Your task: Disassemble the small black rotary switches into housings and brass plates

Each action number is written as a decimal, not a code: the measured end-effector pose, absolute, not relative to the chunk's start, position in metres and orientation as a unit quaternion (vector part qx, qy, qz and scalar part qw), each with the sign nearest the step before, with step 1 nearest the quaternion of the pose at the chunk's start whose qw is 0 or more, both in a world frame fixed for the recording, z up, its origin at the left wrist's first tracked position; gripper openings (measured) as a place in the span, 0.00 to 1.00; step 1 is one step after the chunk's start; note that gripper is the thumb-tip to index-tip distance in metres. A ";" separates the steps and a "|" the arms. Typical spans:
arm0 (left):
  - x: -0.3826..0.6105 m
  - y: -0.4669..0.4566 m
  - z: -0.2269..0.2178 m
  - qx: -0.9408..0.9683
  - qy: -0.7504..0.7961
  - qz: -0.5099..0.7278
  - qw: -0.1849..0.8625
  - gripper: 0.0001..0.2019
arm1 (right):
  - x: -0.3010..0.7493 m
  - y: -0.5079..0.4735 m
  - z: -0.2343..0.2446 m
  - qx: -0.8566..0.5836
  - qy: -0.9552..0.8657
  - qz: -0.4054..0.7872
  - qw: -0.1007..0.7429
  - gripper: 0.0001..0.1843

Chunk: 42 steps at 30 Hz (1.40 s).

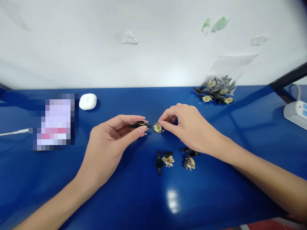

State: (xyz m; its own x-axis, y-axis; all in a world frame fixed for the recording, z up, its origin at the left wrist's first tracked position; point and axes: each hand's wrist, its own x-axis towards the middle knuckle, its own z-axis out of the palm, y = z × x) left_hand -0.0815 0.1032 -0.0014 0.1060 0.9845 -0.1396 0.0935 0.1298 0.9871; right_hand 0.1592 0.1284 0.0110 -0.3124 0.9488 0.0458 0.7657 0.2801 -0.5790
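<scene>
My left hand [112, 137] pinches a small black plastic part [140, 125] with a coppery centre between thumb and fingers, a little above the blue table. Just to its right, my right hand [189, 126] has thumb and forefinger closed on the edge of a round brass-coloured metal plate [157, 128] with holes and small lugs. Nearer me lies a black bracket [158, 163] with a ring in its middle, beside a metal-and-black piece [168, 159]. Right of these, a second metal-and-black piece [190, 163] rests against another black bracket [190, 151], below my right wrist.
At the back right, a clear plastic bag [223, 84] holds similar parts, with several assembled black-and-brass parts [213, 97] in front. A white earbud case [88, 101] and a blurred-out phone [55, 123] with a cable stand left. A white power strip [297, 113] sits far right.
</scene>
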 end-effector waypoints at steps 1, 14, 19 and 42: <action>-0.081 0.103 -0.001 0.514 0.527 0.412 0.537 0.14 | 0.159 0.129 0.011 -0.556 -0.773 0.234 0.195 0.12; -0.080 0.103 0.000 0.513 0.534 0.401 0.539 0.13 | 0.176 0.130 0.012 -0.523 -0.801 0.204 0.207 0.05; -0.080 0.103 0.000 0.521 0.533 0.400 0.533 0.13 | 0.180 0.134 0.011 -0.466 -0.832 0.213 0.213 0.07; -0.076 0.100 0.001 0.585 0.519 0.326 0.531 0.11 | 0.203 0.093 0.015 -0.428 -0.868 0.216 0.125 0.44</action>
